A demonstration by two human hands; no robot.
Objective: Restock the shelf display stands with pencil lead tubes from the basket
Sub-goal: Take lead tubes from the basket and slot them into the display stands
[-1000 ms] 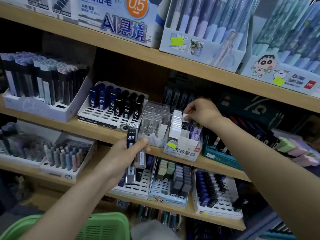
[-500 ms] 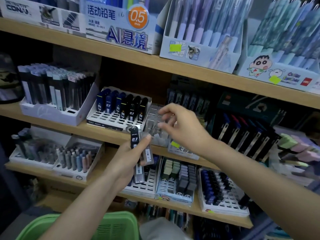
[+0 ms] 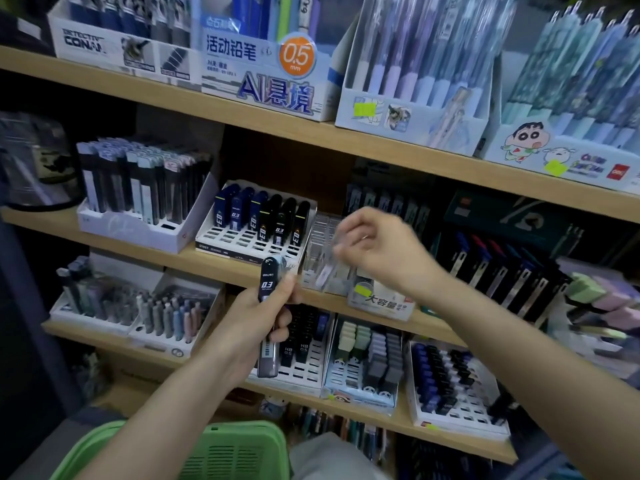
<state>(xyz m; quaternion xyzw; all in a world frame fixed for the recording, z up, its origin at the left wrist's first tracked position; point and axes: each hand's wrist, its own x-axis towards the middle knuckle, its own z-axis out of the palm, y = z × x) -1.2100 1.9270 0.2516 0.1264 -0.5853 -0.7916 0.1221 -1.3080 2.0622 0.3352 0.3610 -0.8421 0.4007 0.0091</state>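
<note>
Pencil lead tubes (image 3: 267,284) stand upright in the left hand (image 3: 246,320) on my feed, low in front of the middle shelf (image 3: 214,268). The fingers wrap round the bunch from the left, and the thumb presses on the front one below its black cap. That forearm comes up from the bottom left, above the green basket (image 3: 221,452). The right hand (image 3: 381,251) is a little higher and to the right, wrist bent, its arm reaching in from the lower right. Its thumb and forefinger pinch what looks to me like a clear tube (image 3: 325,271), tilted and smeared by motion blur, just in front of a clear stand (image 3: 320,233). The two hands are near each other but apart.

The front tube in the left hand reads "0.3" in white, with a barcode lower down. Behind it on the middle shelf, a white slotted stand (image 3: 235,239) holds a back row of blue and black tubes, also marked "0.3". Right of the clear stand, a white box (image 3: 384,304) carries "大容量" and a yellow-green sticker. On the lower shelf, black tubes (image 3: 303,341) read "HB 0.5". Up top, a blue box (image 3: 263,81) says "活动铅笔", "0.5 mm" in an orange disc, and "AI悬境"; the grey box (image 3: 104,46) to its left shows "DETECTIV" over "CONA", the ends blurred
</note>
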